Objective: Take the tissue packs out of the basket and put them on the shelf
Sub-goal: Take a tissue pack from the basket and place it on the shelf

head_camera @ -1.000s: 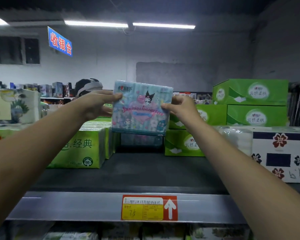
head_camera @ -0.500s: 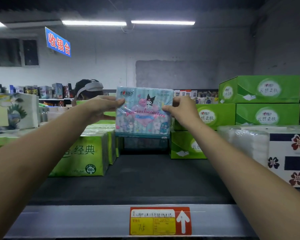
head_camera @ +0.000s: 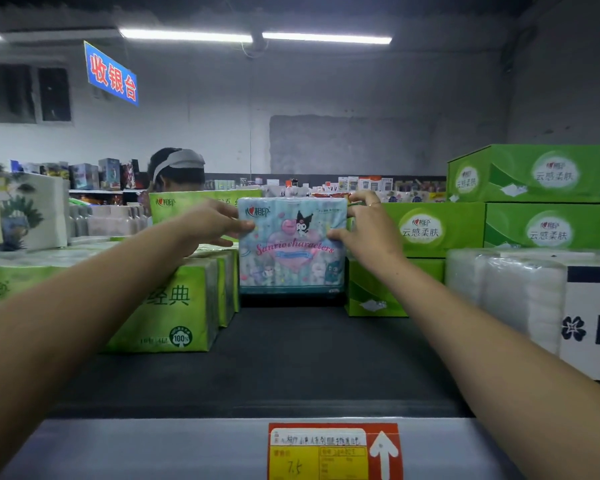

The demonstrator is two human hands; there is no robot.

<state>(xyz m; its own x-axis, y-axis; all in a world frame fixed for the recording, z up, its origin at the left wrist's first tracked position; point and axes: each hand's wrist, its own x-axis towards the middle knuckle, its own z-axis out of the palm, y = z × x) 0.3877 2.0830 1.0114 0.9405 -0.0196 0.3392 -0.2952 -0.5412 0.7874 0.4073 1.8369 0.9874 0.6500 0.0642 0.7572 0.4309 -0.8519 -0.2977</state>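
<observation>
A pale blue tissue pack (head_camera: 291,247) with cartoon characters and pink script stands upright at the back of the dark shelf (head_camera: 284,362), its lower edge down at the shelf surface. My left hand (head_camera: 208,226) grips its upper left edge and my right hand (head_camera: 368,226) grips its upper right edge. Both arms reach forward over the shelf. The basket is out of view.
Green tissue packs (head_camera: 174,303) stand left of the blue pack, green boxes (head_camera: 430,230) right of it, and a white flowered pack (head_camera: 568,306) at the right front. A price label (head_camera: 333,452) sits on the shelf's front rail. A person's head (head_camera: 177,168) shows behind the shelf.
Both hands have carried the blue pack farther back and down, from held above the shelf to resting at its rear. The view has moved closer to the shelf.
</observation>
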